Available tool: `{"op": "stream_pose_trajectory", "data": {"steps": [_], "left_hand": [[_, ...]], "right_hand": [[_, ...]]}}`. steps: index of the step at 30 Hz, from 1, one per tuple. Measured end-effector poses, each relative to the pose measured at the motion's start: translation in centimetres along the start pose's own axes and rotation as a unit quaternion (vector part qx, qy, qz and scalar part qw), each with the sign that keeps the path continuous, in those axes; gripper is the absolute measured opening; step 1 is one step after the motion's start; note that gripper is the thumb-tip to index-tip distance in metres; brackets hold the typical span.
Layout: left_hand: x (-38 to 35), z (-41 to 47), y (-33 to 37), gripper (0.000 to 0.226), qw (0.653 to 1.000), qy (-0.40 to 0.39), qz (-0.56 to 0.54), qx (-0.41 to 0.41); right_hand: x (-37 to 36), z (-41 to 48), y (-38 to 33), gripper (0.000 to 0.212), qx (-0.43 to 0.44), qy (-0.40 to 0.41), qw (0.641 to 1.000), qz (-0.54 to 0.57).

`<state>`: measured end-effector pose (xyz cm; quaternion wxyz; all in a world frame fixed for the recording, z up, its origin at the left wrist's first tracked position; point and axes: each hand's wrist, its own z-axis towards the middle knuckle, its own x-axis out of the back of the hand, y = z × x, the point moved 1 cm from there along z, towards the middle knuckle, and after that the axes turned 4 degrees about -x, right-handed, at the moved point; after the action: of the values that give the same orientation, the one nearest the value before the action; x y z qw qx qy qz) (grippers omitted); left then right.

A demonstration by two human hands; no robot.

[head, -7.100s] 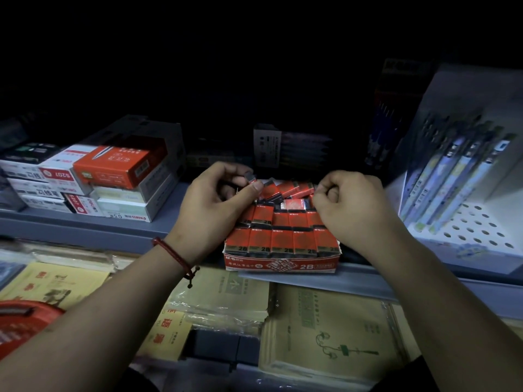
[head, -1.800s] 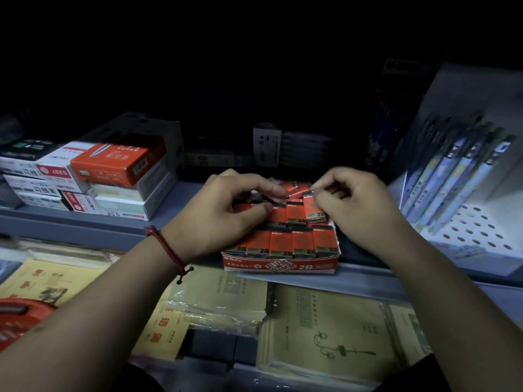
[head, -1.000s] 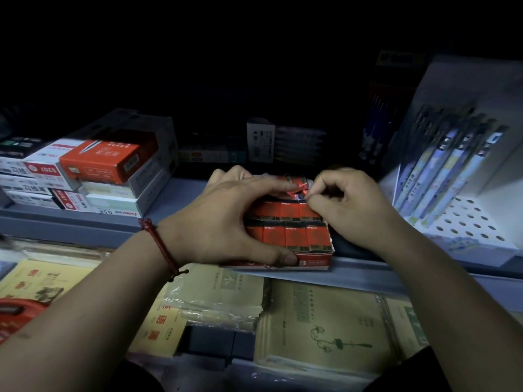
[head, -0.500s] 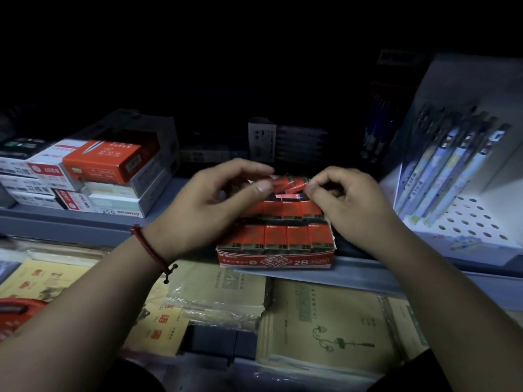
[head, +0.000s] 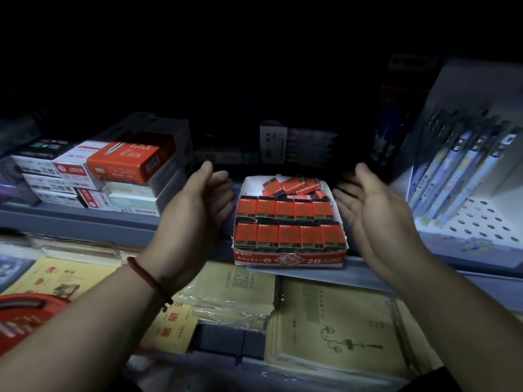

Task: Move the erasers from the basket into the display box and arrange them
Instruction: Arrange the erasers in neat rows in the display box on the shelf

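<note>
A grey metal shelf (head: pixel 85 222) is seen in dim light, with a stack of cartons (head: pixel 107 176) at left and a white perforated pen rack (head: pixel 467 199) at right; plastic-wrapped notebooks (head: pixel 334 329) are laid on the tier below, and the red basket (head: pixel 25 315) is caught at the lower left edge, contents not visible. The box (head: pixel 288 260), thin red-and-white card with an open top, is set at the shelf's front lip between both hands. The left hand (head: pixel 198 205) is held open and empty just beside the box's left wall, palm inward; the right hand (head: pixel 373 210) is likewise spread wide and empty, near the right wall, neither clearly touching. The erasers (head: pixel 285 236), small flat blocks in glossy red sleeves with black-gold ends, are packed in two neat front rows; several loose ones (head: pixel 294 185) are left tilted and heaped at the back, so arranging is judged unfinished. Risks: the box could be nudged off the lip if squeezed or pushed unevenly, since part of its base seems carried on a protruding sheet; flimsy card walls could be buckled; slick sleeves could be slid out of row when the back pile is straightened.
</note>
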<state>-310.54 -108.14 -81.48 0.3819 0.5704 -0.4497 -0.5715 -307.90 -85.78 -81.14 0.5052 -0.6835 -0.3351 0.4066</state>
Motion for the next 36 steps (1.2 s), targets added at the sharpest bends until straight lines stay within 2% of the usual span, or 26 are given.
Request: {"op": "stream_pose_trajectory", "data": {"steps": [2,3,13,18,20,22,24,25,29,32,36], "left_hand": [[-0.9,-0.4,-0.3,0.061,0.999,-0.013,-0.051,0.01],[-1.4,-0.5,-0.5,0.064,0.998,-0.02,-0.058,0.015],[-3.0,-0.5,-0.9,0.069,0.997,-0.045,-0.061,0.021],[-3.0,-0.1,-1.2,0.072,0.997,-0.047,-0.056,0.023],[-3.0,0.0,-1.3,0.072,0.997,-0.05,-0.058,0.026],[-2.9,-0.1,-1.2,0.071,0.997,-0.054,-0.054,0.025],[-2.8,-0.2,-1.0,0.067,0.998,-0.048,-0.039,0.019],[-2.7,-0.3,-0.9,0.064,0.999,-0.04,-0.017,0.011],[-2.0,0.1,0.1,0.042,0.98,0.001,0.167,-0.105],[-1.0,0.9,0.4,0.03,0.947,-0.025,0.257,-0.193],[0.0,2.4,0.2,0.015,0.918,-0.055,0.333,-0.211]], "right_hand": [[-0.8,-0.6,-0.1,0.06,-0.043,-0.023,0.995,0.083],[-1.1,-0.8,-0.1,0.061,-0.055,-0.031,0.994,0.091],[-1.8,-1.1,0.7,0.078,-0.066,-0.06,0.994,0.063],[-1.6,-0.2,1.4,0.109,-0.049,-0.051,0.997,0.02],[-1.7,-0.4,1.4,0.11,-0.049,-0.05,0.997,0.014],[-1.8,-0.8,1.2,0.096,-0.048,-0.048,0.998,0.004],[-1.7,-1.2,0.9,0.062,-0.036,-0.038,0.999,-0.016],[-1.6,-1.3,0.7,0.053,-0.026,-0.034,0.999,-0.029],[-0.9,-1.3,-0.1,0.046,0.025,-0.015,0.995,-0.099],[-0.4,-0.8,-0.4,0.044,0.093,0.008,0.981,-0.168],[-0.2,-0.3,-0.5,0.023,0.169,-0.007,0.947,-0.274]]}}
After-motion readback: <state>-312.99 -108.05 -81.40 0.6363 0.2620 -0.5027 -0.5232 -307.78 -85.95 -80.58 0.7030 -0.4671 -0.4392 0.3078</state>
